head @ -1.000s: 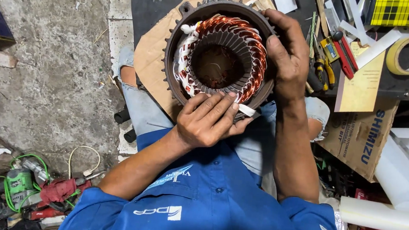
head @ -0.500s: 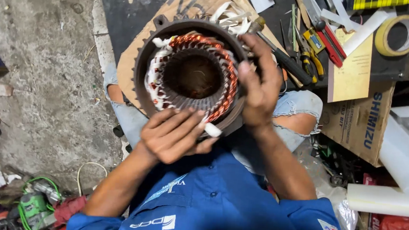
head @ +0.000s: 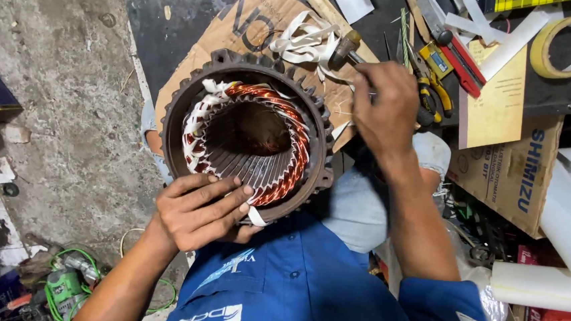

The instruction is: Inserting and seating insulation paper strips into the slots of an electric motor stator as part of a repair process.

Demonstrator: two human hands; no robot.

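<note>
A round motor stator (head: 190, 93) with a dark finned housing, copper windings (head: 293, 124) and white insulation paper rests between my knees on a sheet of cardboard (head: 255, 24). My left hand (head: 202, 208) grips its near rim, fingers laid over the windings beside a white paper sleeve (head: 255, 215). My right hand (head: 386, 107) is off the stator, to its upper right, curled around the handle of a hammer (head: 343, 48) whose head lies on the cardboard by a tangle of white strips (head: 300, 41).
Pliers with yellow grips (head: 431, 90), screwdrivers and a roll of tape (head: 565, 46) lie at the upper right. A cardboard box (head: 519, 170) and white rolled sheets (head: 544, 286) stand on the right. A green tool with cable (head: 62, 286) sits on the concrete floor at lower left.
My right hand has left the stator's right rim and gone up and right onto the hammer handle. My left hand stays on the near rim.
</note>
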